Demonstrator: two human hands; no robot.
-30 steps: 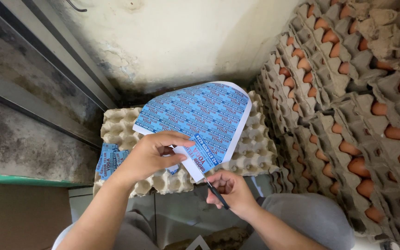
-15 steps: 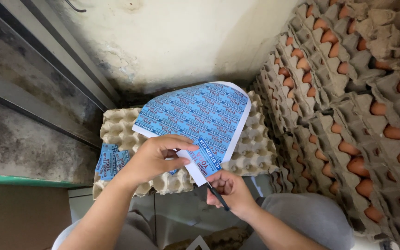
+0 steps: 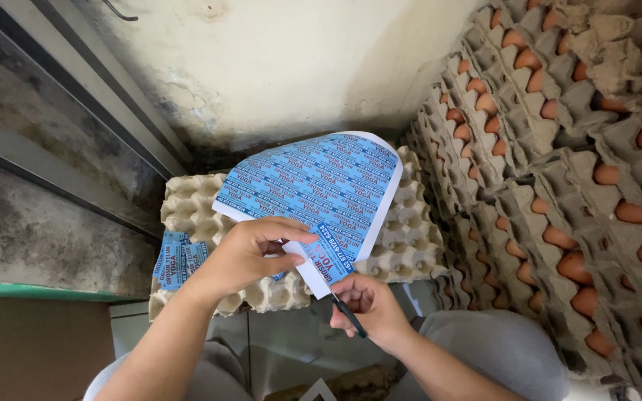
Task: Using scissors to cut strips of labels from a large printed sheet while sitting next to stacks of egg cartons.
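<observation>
A big blue printed sheet [image 3: 317,189] with a white edge lies tilted on top of an empty grey egg tray [image 3: 410,238], and that egg tray is the middle of everything here. The left hand [image 3: 250,256] rests on the near corner of the sheet, with its grip closed on the paper between thumb and fingers, just above the front edge of the egg tray. The right hand [image 3: 369,304] sits just in front of the egg tray, a little to the right of the left hand, and its grip is closed around black scissors [image 3: 347,313]. The tips of the scissors touch the white bottom edge of the sheet, where a narrow blue strip hangs over the front of the egg tray. The far end of the sheet curls up toward the pale wall [image 3: 284,67] behind the egg tray. On the left front corner of the egg tray lie a few small blue cut pieces [image 3: 178,261], near the left wrist. Right beside the egg tray, on its right, stand tall stacks of trays full of brown eggs [image 3: 559,148], so that side is tight. To the left of the egg tray is a dark metal frame [image 3: 61,163] with some room between. In front of the egg tray are the person's knees in grey cloth [image 3: 499,349], with open room for both hands there.
</observation>
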